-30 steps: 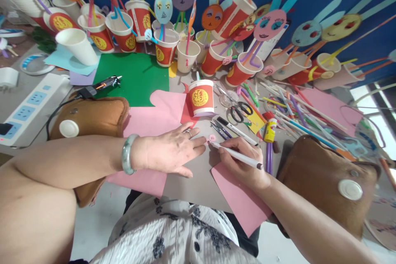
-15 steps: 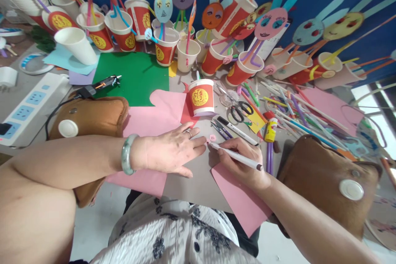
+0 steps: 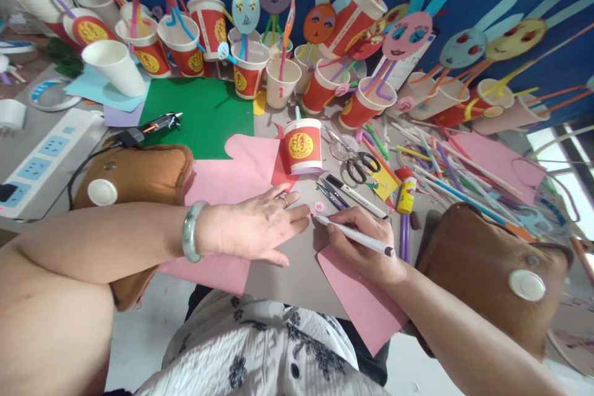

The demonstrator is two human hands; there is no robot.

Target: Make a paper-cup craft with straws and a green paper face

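Note:
My left hand (image 3: 260, 223) lies flat with its fingers stretched out, partly over pink paper (image 3: 223, 182) and partly on the grey table. Its fingertips are beside a tiny pink piece, mostly hidden. My right hand (image 3: 366, 241) is closed round a white marker pen (image 3: 355, 236), with its tip down close to those fingertips. Just above the tip lies a small round pink paper disc (image 3: 319, 206) marked "Hi". A red and white paper cup (image 3: 302, 145) stands upside down beyond my hands. Under my right hand is another pink sheet (image 3: 359, 309).
Black-handled scissors (image 3: 363, 167), a second marker (image 3: 355, 195) and a glue stick (image 3: 406, 195) lie to the right. Brown pouches (image 3: 492, 284) sit at both sides. Along the back stand several paper cups with rabbit faces (image 3: 245, 9). A power strip (image 3: 46, 161) is at left.

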